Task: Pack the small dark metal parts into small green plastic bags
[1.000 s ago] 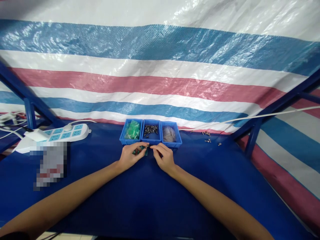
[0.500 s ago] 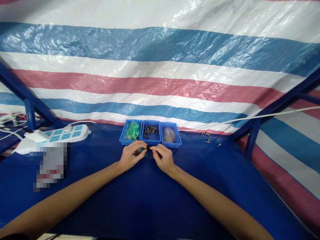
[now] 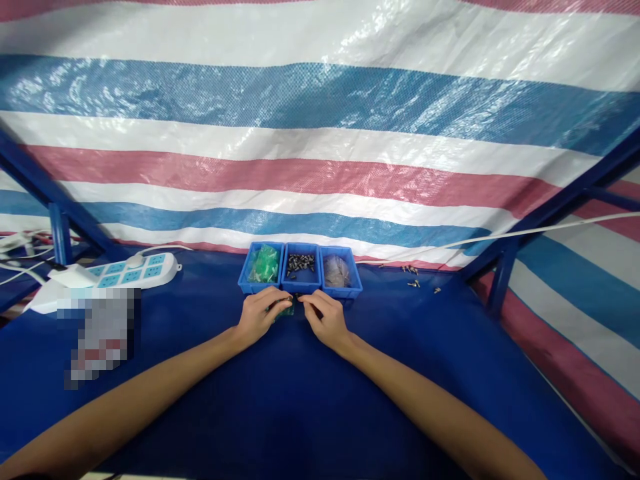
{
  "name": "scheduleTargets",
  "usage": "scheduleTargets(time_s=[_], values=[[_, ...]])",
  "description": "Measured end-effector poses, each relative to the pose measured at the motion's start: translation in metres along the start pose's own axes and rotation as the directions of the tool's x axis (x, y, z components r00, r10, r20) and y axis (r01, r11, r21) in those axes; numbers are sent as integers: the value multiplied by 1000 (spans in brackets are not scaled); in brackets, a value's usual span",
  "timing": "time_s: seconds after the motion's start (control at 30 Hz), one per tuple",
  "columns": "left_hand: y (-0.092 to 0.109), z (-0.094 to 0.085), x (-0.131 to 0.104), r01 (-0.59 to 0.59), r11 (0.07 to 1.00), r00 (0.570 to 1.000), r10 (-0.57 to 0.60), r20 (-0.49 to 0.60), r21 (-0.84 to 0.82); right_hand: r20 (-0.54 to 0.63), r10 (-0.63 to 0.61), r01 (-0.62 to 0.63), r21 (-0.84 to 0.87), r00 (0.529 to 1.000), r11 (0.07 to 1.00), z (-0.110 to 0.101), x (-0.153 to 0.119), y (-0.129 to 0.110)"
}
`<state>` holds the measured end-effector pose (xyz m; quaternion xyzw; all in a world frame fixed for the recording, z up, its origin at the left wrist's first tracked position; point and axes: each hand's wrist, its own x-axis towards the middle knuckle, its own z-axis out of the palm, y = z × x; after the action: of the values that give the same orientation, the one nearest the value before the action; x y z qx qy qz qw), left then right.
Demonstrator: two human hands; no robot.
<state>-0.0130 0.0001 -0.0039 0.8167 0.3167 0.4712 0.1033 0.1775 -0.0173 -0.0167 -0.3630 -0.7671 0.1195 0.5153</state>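
Observation:
Just in front of the blue bins, my left hand point(image 3: 257, 315) is closed in a pinch, thumb against fingertips, on something too small to make out. Beneath its fingertips shows a small green piece point(image 3: 287, 311), perhaps a clear packet. My right hand point(image 3: 324, 321) faces it, thumb and forefinger pinched at a small dark part point(image 3: 299, 297) between the two hands. The middle bin point(image 3: 302, 281) holds many small dark metal parts point(image 3: 301, 262). Green plastic bags point(image 3: 265, 263) fill the left bin point(image 3: 250, 288), and clear bags point(image 3: 336, 272) lie in the right bin point(image 3: 345, 292).
A white power strip point(image 3: 163, 275) with a plug and cables lies at the left, near a blurred-out grey packet point(image 3: 103, 333). Several loose small metal parts point(image 3: 414, 284) are scattered at the right. Blue frame bars point(image 3: 500, 280) and a striped sheet point(image 3: 320, 180) bound the blue table point(image 3: 300, 413).
The left fingertips have shifted slightly, and more of the green piece shows under them. The right hand stays almost in place. The view has tilted a little.

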Motion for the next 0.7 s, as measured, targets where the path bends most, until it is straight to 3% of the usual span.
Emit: scheduleTargets(time_s=[0.17,0.37,0.7], values=[[2,-4,2,9,1000,999,-9,51,-10,3,5,-5,6,1000,1000,-1,2,-3],[4,-3,2,99,994,992,-94,81,-56,15,24,-24,22,1000,999,-1,1,-2],[5,0,4,50,999,998,-50,43,-2,13,-7,7,8,1000,1000,-2,2,-4]])
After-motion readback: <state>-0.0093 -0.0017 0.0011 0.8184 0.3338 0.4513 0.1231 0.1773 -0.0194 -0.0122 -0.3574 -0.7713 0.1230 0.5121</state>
